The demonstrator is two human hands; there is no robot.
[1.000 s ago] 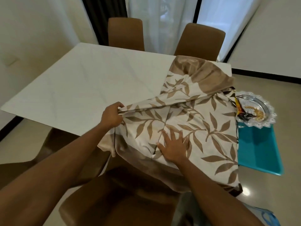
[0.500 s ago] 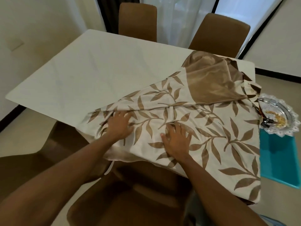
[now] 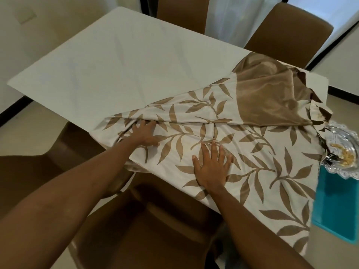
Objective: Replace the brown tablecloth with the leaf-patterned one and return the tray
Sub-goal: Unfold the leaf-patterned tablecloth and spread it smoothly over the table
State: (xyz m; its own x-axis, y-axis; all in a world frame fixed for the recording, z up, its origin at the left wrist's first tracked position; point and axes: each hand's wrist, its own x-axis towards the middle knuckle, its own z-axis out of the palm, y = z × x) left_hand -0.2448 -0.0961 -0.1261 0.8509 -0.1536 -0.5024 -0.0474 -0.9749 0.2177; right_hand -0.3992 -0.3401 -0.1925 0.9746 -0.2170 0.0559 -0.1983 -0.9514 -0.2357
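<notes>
The leaf-patterned tablecloth [image 3: 252, 162], cream with brown leaves and a plain brown border, lies partly unfolded over the near right part of the white table [image 3: 116, 65]. My left hand [image 3: 144, 133] rests on a bunched fold at the cloth's left edge, fingers spread into the fabric. My right hand [image 3: 212, 167] presses flat on the cloth, fingers apart. The teal tray [image 3: 336, 208] sits off the table's right side, low down. A glass dish [image 3: 342, 152] with crumbs stands on its far end. No brown tablecloth is in view.
Brown chairs stand around the table: one right below me [image 3: 145, 230], one at the left [image 3: 29, 171], two at the far side [image 3: 287, 33]. White curtains hang behind them. Beige floor lies on both sides.
My left hand let go of the pinched cloth edge, drew the fold leftward and now lies on it. More of the cloth is spread across the table. My right hand stayed pressed flat.
</notes>
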